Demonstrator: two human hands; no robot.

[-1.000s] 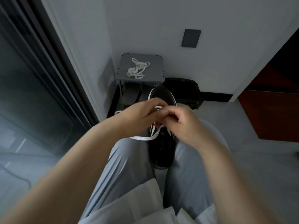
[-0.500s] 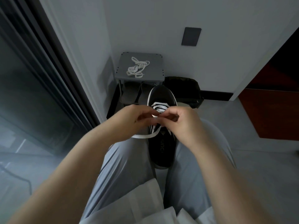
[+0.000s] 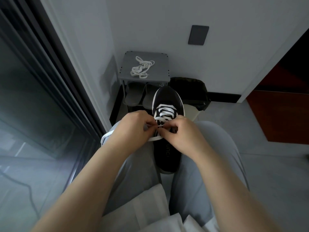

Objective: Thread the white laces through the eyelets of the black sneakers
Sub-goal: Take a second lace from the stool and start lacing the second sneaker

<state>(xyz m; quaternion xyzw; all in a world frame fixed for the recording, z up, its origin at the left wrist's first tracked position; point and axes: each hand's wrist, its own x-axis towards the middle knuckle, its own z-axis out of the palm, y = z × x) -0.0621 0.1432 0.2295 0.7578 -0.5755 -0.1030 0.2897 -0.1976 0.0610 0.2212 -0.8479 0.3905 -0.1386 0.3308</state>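
Head view: one black sneaker (image 3: 168, 158) lies lengthwise between the person's thighs, toe pointing away toward the wall and heel nearest the body. One white lace (image 3: 164, 111) is already crossed through the eyelets near the toe; I count three or four rows, though the lowest is partly hidden behind the fingers, so the count is tentative. The left hand (image 3: 133, 129) and right hand (image 3: 182, 133) meet over the middle of the eyelet row, both with fingers curled in and pinching a short stretch of that lace between the fingertips. A slack length of it passes beneath the hands and loops out past the left wrist. Step in hand, as I judge it: feeding a lace end through a mid-row eyelet, roughly halfway up this shoe. The next move calls for seating the tip in the eyelet, drawing the slack through evenly, then crossing to the opposite side. Count: sneakers in view, one; the second is not visible. Laces, two: the second lace (image 3: 141, 67) lies bundled, unused, on top of the grey rack (image 3: 160, 76) against the wall. Hands, two. Grey slippers (image 3: 135, 95) under the rack top, two.
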